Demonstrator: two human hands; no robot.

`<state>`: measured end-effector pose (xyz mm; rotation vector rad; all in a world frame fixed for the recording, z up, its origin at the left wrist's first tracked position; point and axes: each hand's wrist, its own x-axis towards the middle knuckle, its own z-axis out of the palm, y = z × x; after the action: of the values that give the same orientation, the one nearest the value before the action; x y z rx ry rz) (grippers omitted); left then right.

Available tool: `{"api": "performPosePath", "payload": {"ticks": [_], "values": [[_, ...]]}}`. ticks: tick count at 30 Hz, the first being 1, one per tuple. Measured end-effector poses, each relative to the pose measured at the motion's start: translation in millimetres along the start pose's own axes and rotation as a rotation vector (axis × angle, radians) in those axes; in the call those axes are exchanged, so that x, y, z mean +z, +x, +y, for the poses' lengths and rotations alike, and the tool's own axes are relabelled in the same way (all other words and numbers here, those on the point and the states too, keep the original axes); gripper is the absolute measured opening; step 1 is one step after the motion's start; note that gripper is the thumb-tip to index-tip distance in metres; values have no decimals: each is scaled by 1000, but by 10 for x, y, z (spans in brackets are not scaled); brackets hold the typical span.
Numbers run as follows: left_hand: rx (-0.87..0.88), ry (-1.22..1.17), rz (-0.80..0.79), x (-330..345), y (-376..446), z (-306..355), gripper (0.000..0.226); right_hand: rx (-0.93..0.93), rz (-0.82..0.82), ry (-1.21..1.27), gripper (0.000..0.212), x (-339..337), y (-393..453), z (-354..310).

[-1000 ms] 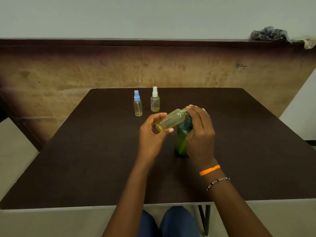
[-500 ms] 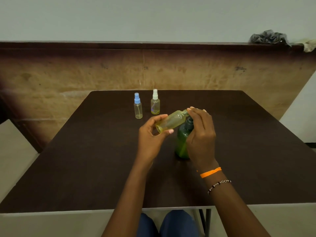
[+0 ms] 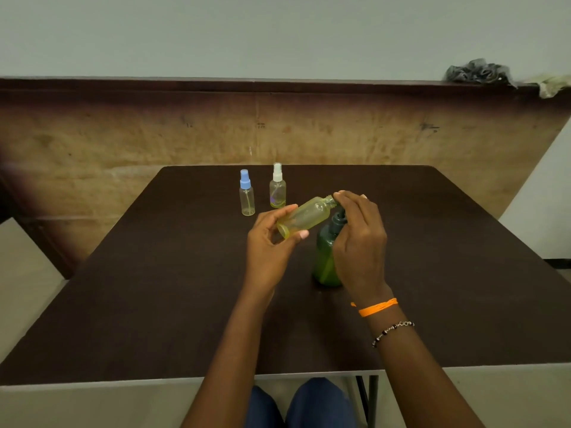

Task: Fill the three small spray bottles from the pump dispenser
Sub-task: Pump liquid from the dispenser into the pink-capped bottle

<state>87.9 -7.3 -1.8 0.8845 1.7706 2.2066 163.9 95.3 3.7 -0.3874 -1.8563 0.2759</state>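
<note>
Left hand (image 3: 272, 242) fingers are curled round the base of the uncapped yellow spray bottle (image 3: 304, 216), which is tilted so its open neck is brought to the nozzle of the green pump dispenser (image 3: 327, 257). Over the pump head the right hand (image 3: 360, 239) is arched, seemingly for pressing; a grip cannot be told. Two capped bottles (image 3: 247, 196) are kept upright behind on the table (image 3: 154, 304).

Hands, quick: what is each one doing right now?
Left hand: holds the uncapped yellow bottle, tilted, by its base end.
Right hand: fingers curled over the green pump dispenser, at its head beside the bottle's neck.
</note>
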Motion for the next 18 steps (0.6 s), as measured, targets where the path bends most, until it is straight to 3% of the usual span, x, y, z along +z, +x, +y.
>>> {"api": "performPosePath", "payload": {"ticks": [7, 18], "values": [[-60, -58, 42, -2, 3, -57, 46, -43, 35, -78, 38, 58, -114, 28], [-66, -113, 87, 25, 2, -32, 44, -6, 50, 10, 37, 30, -14, 47]]}}
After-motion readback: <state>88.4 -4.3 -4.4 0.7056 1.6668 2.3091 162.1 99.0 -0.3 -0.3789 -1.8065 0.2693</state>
